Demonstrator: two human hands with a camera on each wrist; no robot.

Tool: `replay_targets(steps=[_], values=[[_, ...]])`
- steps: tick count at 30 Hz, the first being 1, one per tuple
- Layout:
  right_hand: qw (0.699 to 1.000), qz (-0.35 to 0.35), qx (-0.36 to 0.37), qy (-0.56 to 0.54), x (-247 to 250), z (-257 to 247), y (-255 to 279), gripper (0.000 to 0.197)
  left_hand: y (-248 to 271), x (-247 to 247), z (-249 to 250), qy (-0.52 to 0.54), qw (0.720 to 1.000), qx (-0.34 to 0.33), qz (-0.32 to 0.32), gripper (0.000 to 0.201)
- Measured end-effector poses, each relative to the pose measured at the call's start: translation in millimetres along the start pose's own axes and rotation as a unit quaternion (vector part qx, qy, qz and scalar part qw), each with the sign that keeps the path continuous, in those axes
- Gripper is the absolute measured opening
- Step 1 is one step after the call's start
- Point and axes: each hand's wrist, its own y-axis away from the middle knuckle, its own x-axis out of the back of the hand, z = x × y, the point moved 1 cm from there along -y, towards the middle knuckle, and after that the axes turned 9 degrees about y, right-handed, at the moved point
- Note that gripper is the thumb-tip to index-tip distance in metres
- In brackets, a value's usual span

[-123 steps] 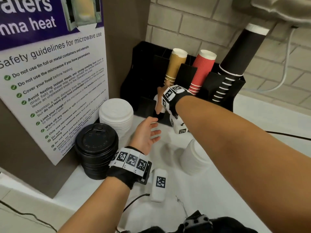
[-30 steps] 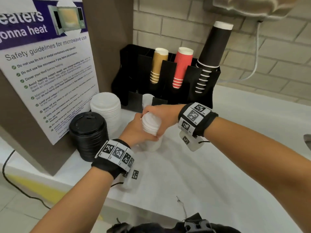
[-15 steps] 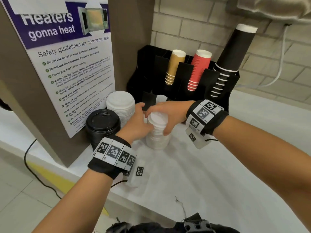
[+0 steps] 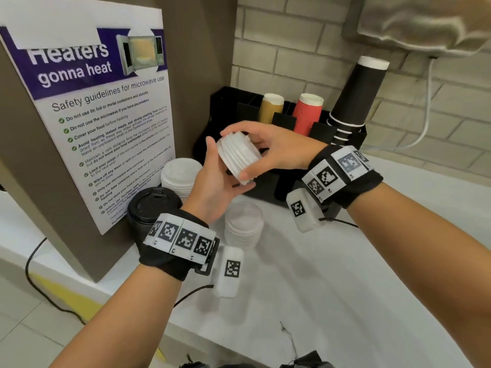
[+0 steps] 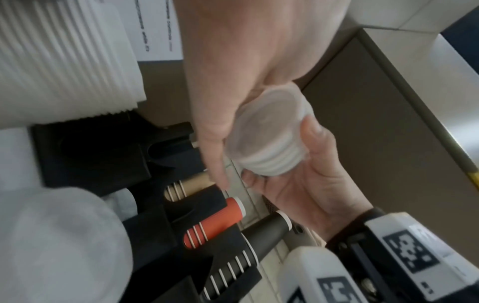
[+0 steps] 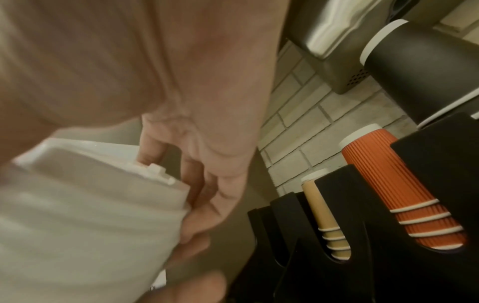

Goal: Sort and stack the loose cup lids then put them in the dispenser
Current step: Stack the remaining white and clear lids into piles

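Both hands, left hand (image 4: pixel 212 187) and right hand (image 4: pixel 276 152), grip one short ridged stack of round white plastic lids (image 4: pixel 237 156), tilted sideways.

Even indoor light, blurred wrist views
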Motion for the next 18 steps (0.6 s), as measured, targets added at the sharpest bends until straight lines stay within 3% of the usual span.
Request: replay_targets(steps=[7,18], values=[[0.999,-0.027,-0.02,0.0,4,1,4,0.075,-4,-1,-5,0.08,0.996,0.038,-0.013,0.066],[0.995,0.083,0.021,0.059,-2,-8,-1,0.072,-17,-3,-2,0.124,0.992,0.01,0.017,0.071]])
